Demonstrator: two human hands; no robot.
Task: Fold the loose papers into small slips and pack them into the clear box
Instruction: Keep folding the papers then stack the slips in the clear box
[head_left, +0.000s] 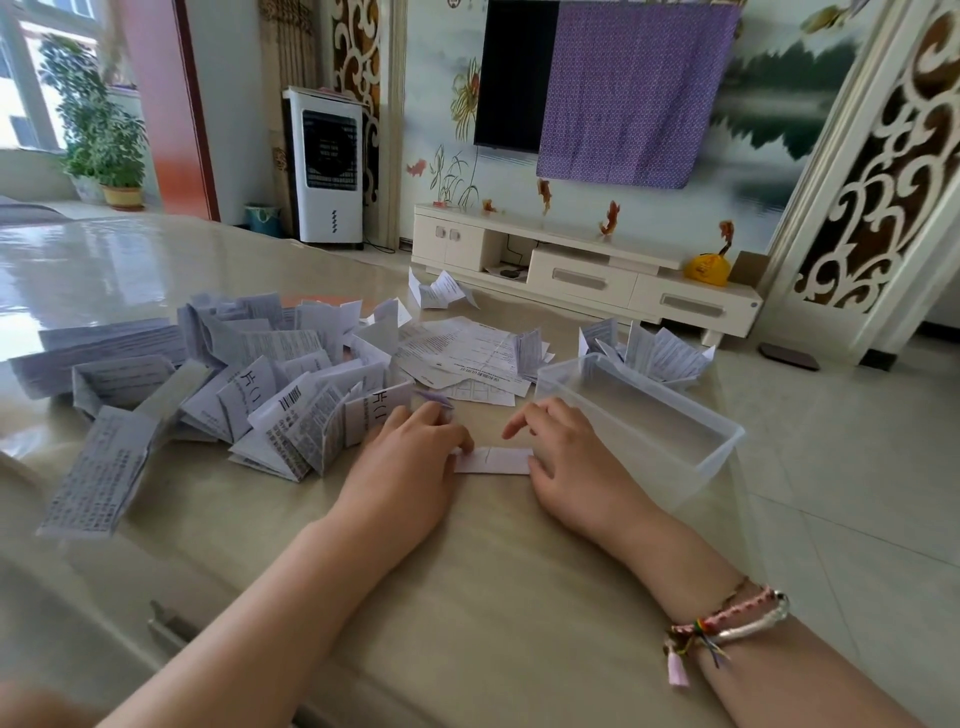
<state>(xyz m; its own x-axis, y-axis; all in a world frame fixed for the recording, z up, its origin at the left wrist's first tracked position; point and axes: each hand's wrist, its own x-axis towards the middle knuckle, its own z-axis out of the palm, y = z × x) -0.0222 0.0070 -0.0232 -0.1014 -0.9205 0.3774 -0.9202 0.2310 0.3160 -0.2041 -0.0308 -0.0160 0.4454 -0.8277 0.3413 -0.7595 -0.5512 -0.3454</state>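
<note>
A single head-worn wide-angle view looks forward and down from close above the near table (483, 597) edge toward the far wall.

Glossy beige table (467, 597), pale tiled floor (857, 493), cream TV cabinet (587, 270), purple-draped television (511, 78), bright window (31, 73).
</note>
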